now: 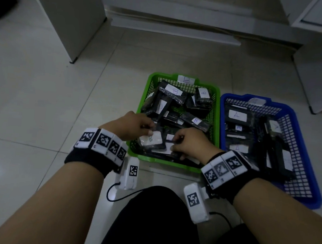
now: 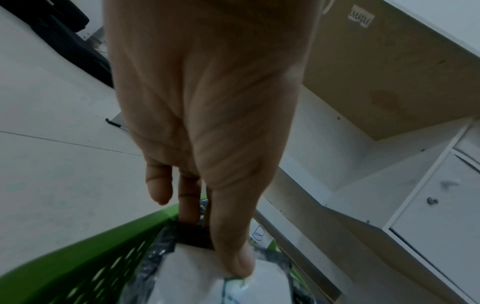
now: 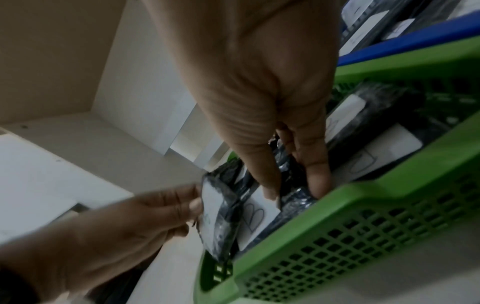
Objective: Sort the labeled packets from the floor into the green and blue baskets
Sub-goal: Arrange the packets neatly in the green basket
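Both hands over near end of green basket (image 1: 217, 114), left hand (image 1: 132, 125) pinching a B-labeled packet (image 1: 152, 140), right hand (image 1: 188, 143) fingers clamped on another dark packet (image 3: 293, 197); beyond right, blue basket (image 1: 301, 136) holding A-labeled packets (image 1: 237, 116).

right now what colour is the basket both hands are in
Green basket, a mesh-walled one; the head view shows it best.

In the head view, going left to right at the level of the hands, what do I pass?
Left hand → packet labeled B it holds over the green basket → right hand → blue basket.
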A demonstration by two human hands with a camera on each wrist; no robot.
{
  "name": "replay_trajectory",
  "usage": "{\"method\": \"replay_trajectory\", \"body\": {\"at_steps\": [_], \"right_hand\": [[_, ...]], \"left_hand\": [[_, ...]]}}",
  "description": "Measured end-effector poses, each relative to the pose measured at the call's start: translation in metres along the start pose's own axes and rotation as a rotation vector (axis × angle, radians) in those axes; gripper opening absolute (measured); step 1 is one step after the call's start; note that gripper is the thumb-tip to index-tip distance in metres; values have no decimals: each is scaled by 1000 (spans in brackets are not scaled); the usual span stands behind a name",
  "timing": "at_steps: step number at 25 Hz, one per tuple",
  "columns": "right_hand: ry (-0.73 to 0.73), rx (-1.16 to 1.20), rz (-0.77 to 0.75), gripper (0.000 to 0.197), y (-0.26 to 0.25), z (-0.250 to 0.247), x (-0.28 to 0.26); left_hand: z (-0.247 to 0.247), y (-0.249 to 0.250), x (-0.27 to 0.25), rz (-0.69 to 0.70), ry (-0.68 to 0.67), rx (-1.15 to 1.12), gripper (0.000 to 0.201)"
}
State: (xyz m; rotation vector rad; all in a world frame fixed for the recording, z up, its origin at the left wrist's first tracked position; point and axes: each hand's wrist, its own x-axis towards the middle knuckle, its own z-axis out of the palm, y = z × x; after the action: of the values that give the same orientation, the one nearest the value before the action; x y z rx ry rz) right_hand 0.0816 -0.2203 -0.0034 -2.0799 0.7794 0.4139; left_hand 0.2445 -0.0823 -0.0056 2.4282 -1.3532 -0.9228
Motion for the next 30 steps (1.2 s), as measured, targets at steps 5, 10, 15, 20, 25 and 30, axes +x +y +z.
{"method": "replay_trajectory", "body": {"at_steps": [5, 10, 15, 20, 25, 30], "right_hand": [[8, -177, -40, 15, -9, -20, 25], [41, -329, -105, 57, 1, -19, 40], [47, -202, -159, 34, 8, -28, 44], [346, 86, -118, 17, 18, -61, 16], [187, -257, 30, 36, 41, -62, 2], [30, -628, 23, 53, 43, -41, -2]], "left_hand": [[12, 11, -1, 14, -65, 36, 35], [10, 13, -1, -50, -188, -4, 41], [7, 13, 3, -138, -262, 56, 42], [7, 35, 8, -194, -294, 235, 48], [13, 58, 19, -96, -133, 213, 39], [24, 59, 11, -40, -178, 150, 38]]}}
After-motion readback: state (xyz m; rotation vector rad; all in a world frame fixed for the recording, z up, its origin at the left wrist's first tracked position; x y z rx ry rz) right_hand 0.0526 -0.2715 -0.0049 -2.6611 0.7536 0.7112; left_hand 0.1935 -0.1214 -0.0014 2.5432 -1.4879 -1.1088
